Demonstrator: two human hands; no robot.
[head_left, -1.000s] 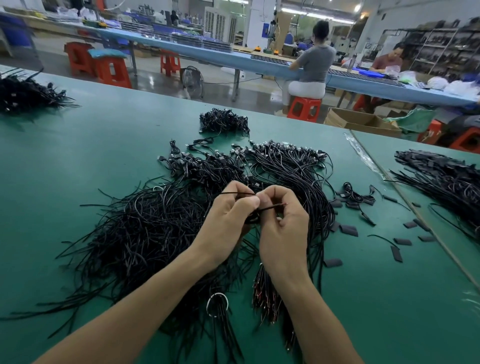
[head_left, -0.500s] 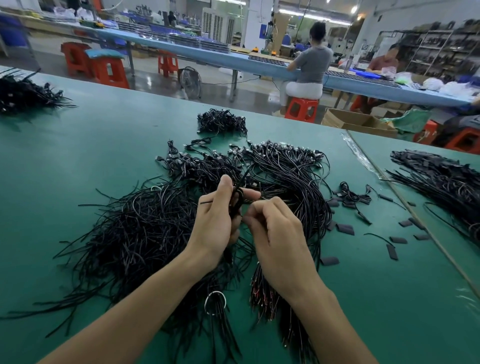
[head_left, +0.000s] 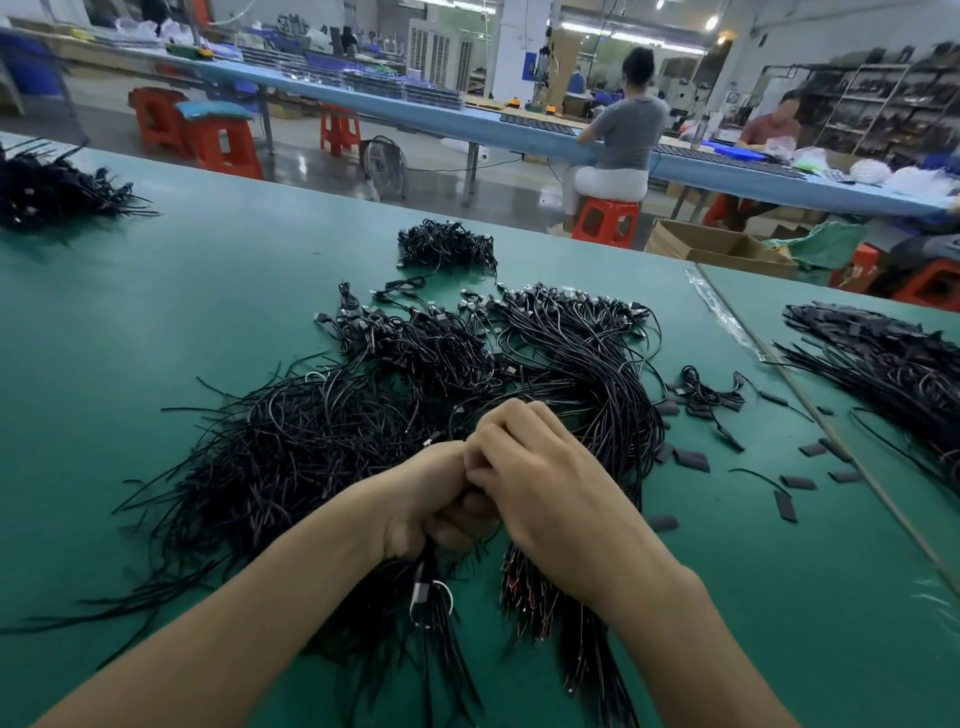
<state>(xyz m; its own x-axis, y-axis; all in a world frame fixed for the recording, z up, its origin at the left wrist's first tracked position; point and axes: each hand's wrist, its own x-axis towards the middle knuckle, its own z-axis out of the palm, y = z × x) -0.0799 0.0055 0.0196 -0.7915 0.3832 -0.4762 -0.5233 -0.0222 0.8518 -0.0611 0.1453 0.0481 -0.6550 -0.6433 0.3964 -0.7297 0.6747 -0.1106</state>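
Both hands meet over the middle of a green table. My left hand is curled into a fist round a thin black cable. The cable hangs below the fist and ends in a silvery connector. My right hand lies against the left from the right. Its fingers curl over the left knuckles, where the cable's upper part is hidden. Under and around the hands lie a spread pile of loose black wires and a pile of cables with connectors.
A small black bundle lies farther back, another heap at the far left, a long pile at the right. Short black sleeve pieces are scattered right of the hands. Beyond the table, people sit at a blue bench.
The hands have dropped closer to me and closed together. The left has turned from an upright pinch into a fist, with the cable now hanging below it. The right has slid over it.
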